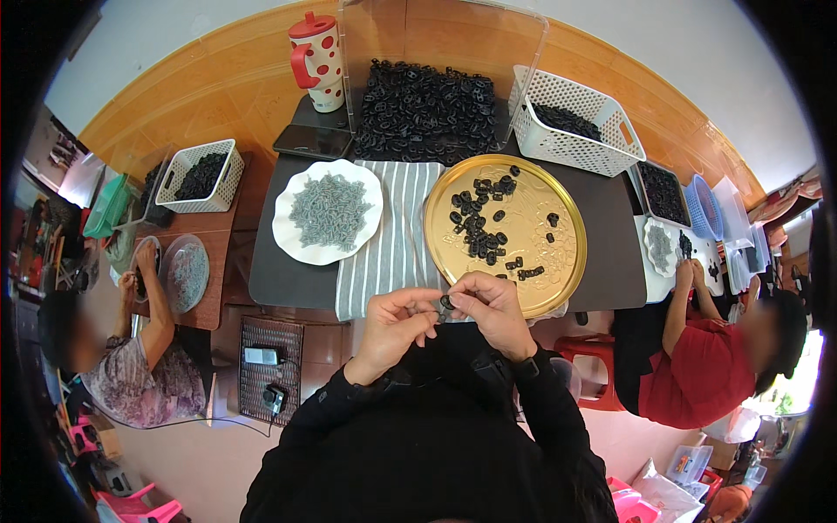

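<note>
My right hand [491, 315] pinches a small black plastic part [446, 302] between thumb and fingers, just off the table's front edge. My left hand [394, 329] is closed beside it, thumb against fingertips; what it grips, if anything, is too small to make out. Beyond my right hand lies a round gold tray [554, 261] with several black parts [478, 235] heaped at its left and a few more near its front rim. A white scalloped plate [285, 237] full of grey screws [331, 212] stands to the left. A striped grey cloth [388, 235] lies between plate and tray.
At the back, a clear bin [445, 35] holds many black parts, next to a white basket [580, 148]. A polka-dot tumbler [324, 65] and a dark phone [311, 141] are at back left. People work at tables [222, 209] on both sides. A red stool [588, 366] is at right.
</note>
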{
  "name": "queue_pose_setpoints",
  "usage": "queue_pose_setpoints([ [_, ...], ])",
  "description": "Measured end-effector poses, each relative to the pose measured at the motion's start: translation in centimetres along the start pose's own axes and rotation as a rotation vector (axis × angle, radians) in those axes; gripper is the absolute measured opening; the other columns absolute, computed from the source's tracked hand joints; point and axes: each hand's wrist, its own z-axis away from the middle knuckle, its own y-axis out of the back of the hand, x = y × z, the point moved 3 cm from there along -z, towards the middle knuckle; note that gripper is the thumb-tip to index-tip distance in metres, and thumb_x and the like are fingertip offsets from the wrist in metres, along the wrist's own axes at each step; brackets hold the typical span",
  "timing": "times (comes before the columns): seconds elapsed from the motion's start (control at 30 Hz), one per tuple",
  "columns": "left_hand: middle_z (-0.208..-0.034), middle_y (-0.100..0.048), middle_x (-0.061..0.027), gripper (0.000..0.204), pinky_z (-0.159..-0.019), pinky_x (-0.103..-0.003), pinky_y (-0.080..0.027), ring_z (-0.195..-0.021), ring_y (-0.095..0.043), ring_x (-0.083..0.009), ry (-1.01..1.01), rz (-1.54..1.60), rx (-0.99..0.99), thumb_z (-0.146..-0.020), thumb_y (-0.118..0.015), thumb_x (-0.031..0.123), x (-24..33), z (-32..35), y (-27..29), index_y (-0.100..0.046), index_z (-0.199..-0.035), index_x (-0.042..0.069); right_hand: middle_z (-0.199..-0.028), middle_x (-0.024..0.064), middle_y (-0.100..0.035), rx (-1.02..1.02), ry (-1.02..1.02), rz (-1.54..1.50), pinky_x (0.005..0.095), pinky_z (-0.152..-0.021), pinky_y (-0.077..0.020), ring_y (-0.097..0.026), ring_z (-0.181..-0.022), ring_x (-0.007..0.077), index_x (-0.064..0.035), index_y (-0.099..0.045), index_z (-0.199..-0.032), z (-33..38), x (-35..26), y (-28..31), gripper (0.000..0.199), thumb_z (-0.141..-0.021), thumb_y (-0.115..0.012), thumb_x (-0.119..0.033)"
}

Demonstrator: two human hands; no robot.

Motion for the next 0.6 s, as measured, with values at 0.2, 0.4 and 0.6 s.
queue_pose_setpoints([
  [0.2,-0.078,-0.064,-0.0076,0.031,-0.046,-0.018,-0.046,-0.059,-0.061,-0.0108,-0.014,-0.011,0.001,-0.079,-0.056,-0.011,-0.11,0.08,-0.01,-0.064,-0.107,-0.003,-0.079,0.0012,-0.062,0.006,0.008,0.05,0.0196,-0.062,-0.0479,-0.058,-0.067,0.0061,0.0013,-0.062,-0.091,0.07,-0.1,-0.13,0.005,-0.088,-0.059,0.0],
  [0.4,-0.078,-0.064,-0.0077,0.031,-0.046,-0.018,-0.046,-0.059,-0.061,-0.0106,-0.016,-0.046,0.004,-0.078,-0.057,-0.011,0.08,0.1,-0.1,-0.065,-0.107,-0.003,-0.079,0.0027,-0.062,0.009,-0.002,0.029,0.0199,-0.062,-0.0476,-0.059,-0.067,0.0078,0.0024,-0.062,-0.091,0.03,0.05,-0.05,0.005,-0.088,-0.059,-0.001],
  [0.6,-0.078,-0.064,-0.0076,0.028,-0.047,-0.018,-0.047,-0.06,-0.061,-0.0108,-0.011,0.002,0.003,-0.08,-0.058,-0.01,-0.22,0.03,-0.17,-0.064,-0.107,-0.004,-0.076,0.0001,-0.062,-0.032,-0.008,0.059,0.0188,-0.061,-0.0471,-0.057,-0.067,0.0053,0.0004,-0.063,-0.089,0.02,-0.32,-0.37,0.003,-0.088,-0.06,-0.001],
])
